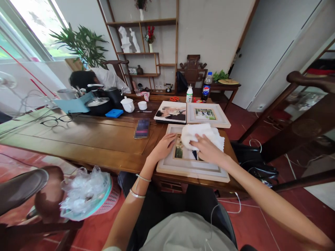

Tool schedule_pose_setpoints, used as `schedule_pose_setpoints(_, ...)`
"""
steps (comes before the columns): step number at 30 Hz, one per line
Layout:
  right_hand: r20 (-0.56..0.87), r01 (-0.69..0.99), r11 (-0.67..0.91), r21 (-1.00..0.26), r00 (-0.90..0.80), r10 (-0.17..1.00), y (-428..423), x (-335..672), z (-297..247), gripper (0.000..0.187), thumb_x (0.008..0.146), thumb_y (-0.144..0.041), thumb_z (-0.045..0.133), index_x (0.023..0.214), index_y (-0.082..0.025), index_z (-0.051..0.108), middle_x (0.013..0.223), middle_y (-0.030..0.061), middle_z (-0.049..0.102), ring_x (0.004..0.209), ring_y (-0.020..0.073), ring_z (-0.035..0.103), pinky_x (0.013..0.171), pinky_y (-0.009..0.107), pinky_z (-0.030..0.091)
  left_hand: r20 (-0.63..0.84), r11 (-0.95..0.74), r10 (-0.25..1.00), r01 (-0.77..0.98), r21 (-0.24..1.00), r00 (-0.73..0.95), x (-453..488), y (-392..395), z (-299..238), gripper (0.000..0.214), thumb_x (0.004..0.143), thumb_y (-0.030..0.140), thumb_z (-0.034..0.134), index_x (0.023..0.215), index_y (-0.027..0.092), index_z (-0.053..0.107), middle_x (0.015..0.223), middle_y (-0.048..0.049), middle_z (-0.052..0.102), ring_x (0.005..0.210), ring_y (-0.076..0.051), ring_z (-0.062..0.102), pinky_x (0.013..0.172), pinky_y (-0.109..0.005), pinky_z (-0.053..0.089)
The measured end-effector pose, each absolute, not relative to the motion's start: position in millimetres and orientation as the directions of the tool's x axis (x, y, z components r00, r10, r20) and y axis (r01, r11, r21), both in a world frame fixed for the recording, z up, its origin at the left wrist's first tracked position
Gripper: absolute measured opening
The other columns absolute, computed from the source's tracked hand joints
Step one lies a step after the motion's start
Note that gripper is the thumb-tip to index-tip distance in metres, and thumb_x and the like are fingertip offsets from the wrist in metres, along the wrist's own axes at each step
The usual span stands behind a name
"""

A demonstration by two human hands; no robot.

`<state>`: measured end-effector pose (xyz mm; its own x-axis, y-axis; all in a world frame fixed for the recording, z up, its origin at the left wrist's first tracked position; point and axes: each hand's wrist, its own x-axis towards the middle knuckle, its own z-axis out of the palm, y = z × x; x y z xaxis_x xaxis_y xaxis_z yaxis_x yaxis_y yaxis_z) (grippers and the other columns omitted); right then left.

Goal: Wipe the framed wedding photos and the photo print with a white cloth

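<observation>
Near frame (192,168) and white cloth (213,134), in use

Location: the near frame is lying flat on the table (117,134), directly before me; a second frame (222,120) is lying just beyond, beside a portrait panel (170,114).

Left hand (166,145): I am resting it open, fingers lying over the frame's left side.

Right hand (206,149): I am curling its fingers into the bunched white cloth, pressing it down.

Step, as I judge it: I am wiping the face. The next move is probably calling for light, even pressure across the lower part, left hand bracing.

Materials: border, pale, wood-like, rectangular; cloth, fluffy, wavy-edged; table, brown, glossy, panelled wood. Glazing: I am not managing to tell.
</observation>
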<state>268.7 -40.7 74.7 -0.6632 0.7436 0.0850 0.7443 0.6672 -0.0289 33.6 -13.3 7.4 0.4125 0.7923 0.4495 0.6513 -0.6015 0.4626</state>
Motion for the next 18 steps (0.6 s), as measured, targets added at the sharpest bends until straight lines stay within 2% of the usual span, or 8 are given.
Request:
schedule_pose_setpoints(5,-0.027,0.677,0.706,-0.209,-0.726,0.687,-121.4,269.6,91.2,0.055,0.069,0.0,0.042,0.12,-0.017,0.054,0.122,0.0158,0.057,0.133,0.0294,0.034,0.104,0.048,0.033,0.452,-0.609,0.786,0.655,0.447,0.423,32.9,-13.2,6.6,0.038,0.092,0.018,0.04,0.127,0.013,0.054,0.135,-0.0125,0.053,0.13,-0.023,0.043,0.111,-0.046,0.033)
schedule_pose_setpoints(9,0.029,0.625,0.739,-0.253,-0.759,0.651,-152.5,265.6,87.1,0.052,0.069,-0.005,0.047,0.12,-0.013,0.052,0.13,0.0203,0.05,0.137,0.032,0.026,0.107,0.053,0.029,0.455,-0.622,0.777,0.643,0.448,0.435,32.6,-14.1,8.1,0.038,0.092,0.018,0.04,0.127,0.015,0.054,0.134,-0.012,0.054,0.129,-0.022,0.044,0.11,-0.046,0.034)
schedule_pose_setpoints(13,0.134,0.667,0.72,-0.19,-0.709,0.692,-126.0,269.4,70.7,0.056,0.066,-0.004,0.05,0.121,-0.015,0.053,0.133,0.0196,0.05,0.134,0.0308,0.033,0.108,0.051,0.03,0.456,-0.623,0.776,0.645,0.443,0.435,32.0,-13.1,6.5,0.038,0.092,0.018,0.041,0.128,0.016,0.054,0.135,-0.011,0.054,0.13,-0.022,0.043,0.11,-0.046,0.034)
schedule_pose_setpoints(18,0.217,0.789,0.613,0.045,-0.607,0.764,-60.9,284.4,67.5,0.06,0.066,-0.001,0.053,0.124,-0.015,0.052,0.141,0.0193,0.043,0.135,0.034,0.031,0.108,0.053,0.026,0.449,-0.614,0.782,0.655,0.44,0.432,31.1,-10.8,3.8,0.038,0.092,0.02,0.041,0.128,0.015,0.053,0.136,-0.0113,0.052,0.13,-0.023,0.043,0.111,-0.046,0.033)
